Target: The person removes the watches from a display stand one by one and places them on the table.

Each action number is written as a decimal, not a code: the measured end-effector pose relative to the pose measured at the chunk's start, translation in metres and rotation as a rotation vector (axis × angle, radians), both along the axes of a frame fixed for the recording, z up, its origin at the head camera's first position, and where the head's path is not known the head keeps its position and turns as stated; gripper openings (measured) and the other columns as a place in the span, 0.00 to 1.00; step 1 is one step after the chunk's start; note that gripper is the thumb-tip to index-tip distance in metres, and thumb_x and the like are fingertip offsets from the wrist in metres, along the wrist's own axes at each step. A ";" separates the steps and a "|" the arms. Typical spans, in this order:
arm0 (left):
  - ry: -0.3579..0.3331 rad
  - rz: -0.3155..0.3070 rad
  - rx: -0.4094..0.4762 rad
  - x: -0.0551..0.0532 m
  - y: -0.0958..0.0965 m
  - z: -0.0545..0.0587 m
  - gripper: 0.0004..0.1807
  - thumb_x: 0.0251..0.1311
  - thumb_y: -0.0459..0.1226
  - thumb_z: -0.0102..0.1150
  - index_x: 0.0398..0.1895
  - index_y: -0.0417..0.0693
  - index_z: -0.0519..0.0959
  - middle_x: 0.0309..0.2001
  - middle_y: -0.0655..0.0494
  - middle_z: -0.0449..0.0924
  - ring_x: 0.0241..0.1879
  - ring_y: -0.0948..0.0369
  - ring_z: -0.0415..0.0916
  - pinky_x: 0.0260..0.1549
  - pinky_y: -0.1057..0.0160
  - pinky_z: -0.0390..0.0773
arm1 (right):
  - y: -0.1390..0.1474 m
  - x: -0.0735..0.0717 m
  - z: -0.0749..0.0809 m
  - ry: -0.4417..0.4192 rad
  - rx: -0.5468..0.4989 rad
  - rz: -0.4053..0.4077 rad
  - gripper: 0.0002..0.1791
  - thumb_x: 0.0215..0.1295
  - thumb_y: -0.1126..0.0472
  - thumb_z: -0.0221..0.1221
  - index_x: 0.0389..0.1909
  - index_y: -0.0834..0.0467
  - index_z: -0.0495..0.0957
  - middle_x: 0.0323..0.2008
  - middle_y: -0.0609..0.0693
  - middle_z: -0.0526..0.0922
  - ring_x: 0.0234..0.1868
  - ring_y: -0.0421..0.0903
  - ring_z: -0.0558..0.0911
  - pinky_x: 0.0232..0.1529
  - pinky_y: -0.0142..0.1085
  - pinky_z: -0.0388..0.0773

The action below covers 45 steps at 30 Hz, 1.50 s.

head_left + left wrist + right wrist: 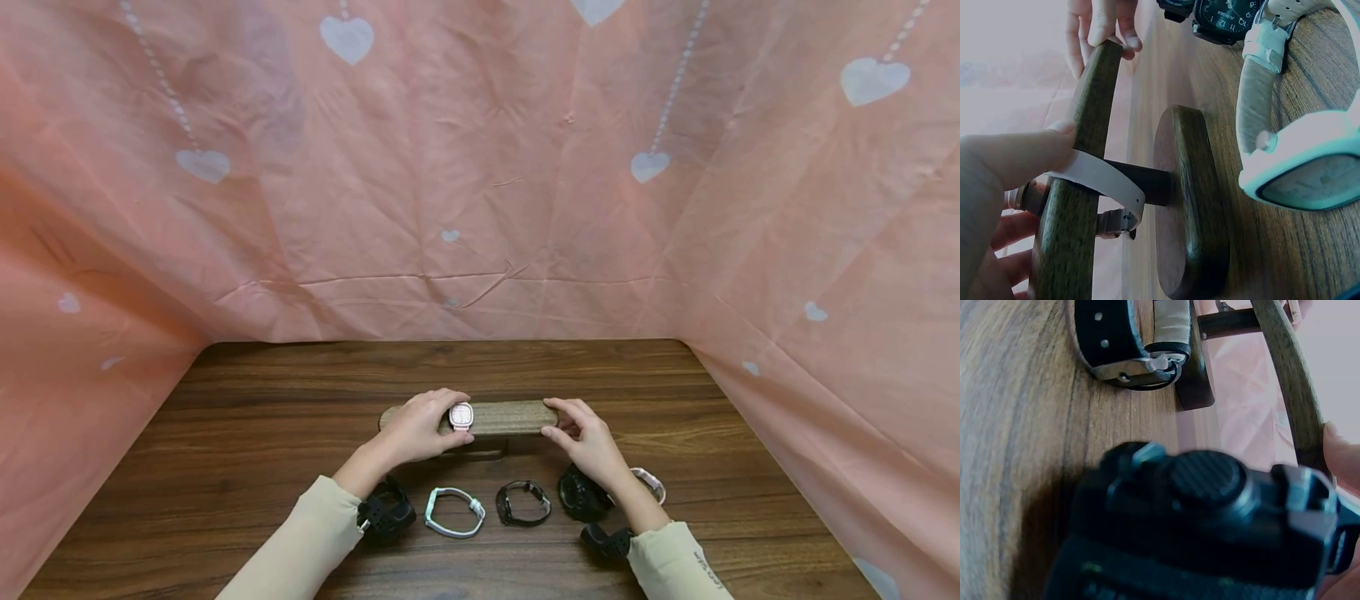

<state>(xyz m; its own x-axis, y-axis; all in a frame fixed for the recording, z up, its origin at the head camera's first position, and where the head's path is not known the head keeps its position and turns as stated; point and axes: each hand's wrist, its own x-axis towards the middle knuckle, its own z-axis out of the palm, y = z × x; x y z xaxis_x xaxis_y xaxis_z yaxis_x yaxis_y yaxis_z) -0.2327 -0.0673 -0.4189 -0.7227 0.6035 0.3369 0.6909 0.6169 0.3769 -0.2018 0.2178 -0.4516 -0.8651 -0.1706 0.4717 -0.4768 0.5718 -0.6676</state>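
A wooden watch stand stands near the middle of the table, its padded-looking crossbar [510, 418] lying left to right. Around the bar's left half goes a pink watch [461, 416], dial facing up. My left hand [420, 425] holds this watch between thumb and fingers; in the left wrist view its pale strap [1100, 172] hangs loosely below the bar, near the buckle. The stand's post and base [1191, 206] show there too. At the bar's right end, my right hand [588, 437] pinches the tip between thumb and fingers.
In a row nearer me lie a light-blue watch [455, 512], a thin black watch [522, 503], a bulky black watch [580, 493] and a pale-strapped watch [651, 485] partly behind the right wrist. Pink curtains [480, 167] with hearts enclose the wooden table [262, 417].
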 end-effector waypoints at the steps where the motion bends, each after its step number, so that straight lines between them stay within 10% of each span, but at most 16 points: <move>1: -0.003 0.001 -0.001 0.000 0.000 0.000 0.29 0.52 0.49 0.66 0.54 0.44 0.74 0.50 0.52 0.77 0.50 0.54 0.74 0.49 0.52 0.72 | 0.000 0.000 0.000 -0.003 -0.001 -0.003 0.22 0.52 0.67 0.66 0.51 0.60 0.77 0.42 0.51 0.78 0.34 0.42 0.77 0.34 0.42 0.79; 45: 0.031 0.072 -0.004 0.000 -0.011 0.001 0.24 0.44 0.46 0.67 0.46 0.48 0.76 0.41 0.59 0.78 0.40 0.62 0.75 0.39 0.60 0.75 | -0.003 -0.001 0.001 -0.021 0.000 0.020 0.22 0.54 0.68 0.65 0.52 0.60 0.77 0.42 0.50 0.77 0.32 0.39 0.75 0.33 0.32 0.77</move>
<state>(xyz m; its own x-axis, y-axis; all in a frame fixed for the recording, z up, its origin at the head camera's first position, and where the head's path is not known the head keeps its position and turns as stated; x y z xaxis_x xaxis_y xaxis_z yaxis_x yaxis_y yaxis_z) -0.2324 -0.0783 -0.4178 -0.7535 0.5519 0.3573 0.6560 0.6670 0.3531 -0.2031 0.2149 -0.4507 -0.8713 -0.1881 0.4532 -0.4738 0.5625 -0.6775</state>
